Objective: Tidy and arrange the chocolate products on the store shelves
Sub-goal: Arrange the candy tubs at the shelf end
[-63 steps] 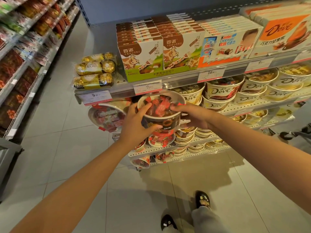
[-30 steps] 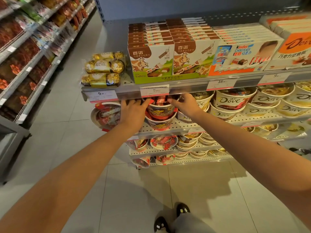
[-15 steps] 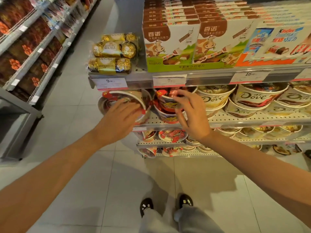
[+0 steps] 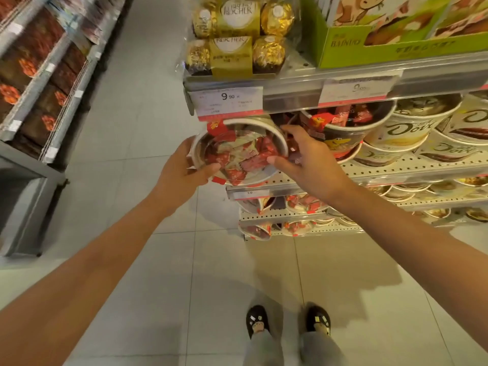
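A round tub of red-wrapped chocolates (image 4: 239,151) with a clear lid is tilted toward me at the left end of the second shelf (image 4: 383,170). My left hand (image 4: 184,175) grips its left rim, thumb across the lid. My right hand (image 4: 306,159) holds its right rim, thumb on the lid and fingers behind. Just right of it stands a stack of similar dark tubs (image 4: 340,130), then cream Dove tubs (image 4: 406,133).
Gold Ferrero Rocher packs (image 4: 235,35) and a green Bainuo box (image 4: 396,30) sit on the top shelf above a 9.90 price tag (image 4: 227,101). Lower shelves hold more tubs (image 4: 301,204). Another shelving unit (image 4: 39,83) lines the aisle's left side. My feet (image 4: 287,320) stand on tiled floor.
The dark tub I held two seconds ago now sits stacked on the shelf. Both hands moved left and took hold of the tilted leftmost tub. The camera has come closer and lower.
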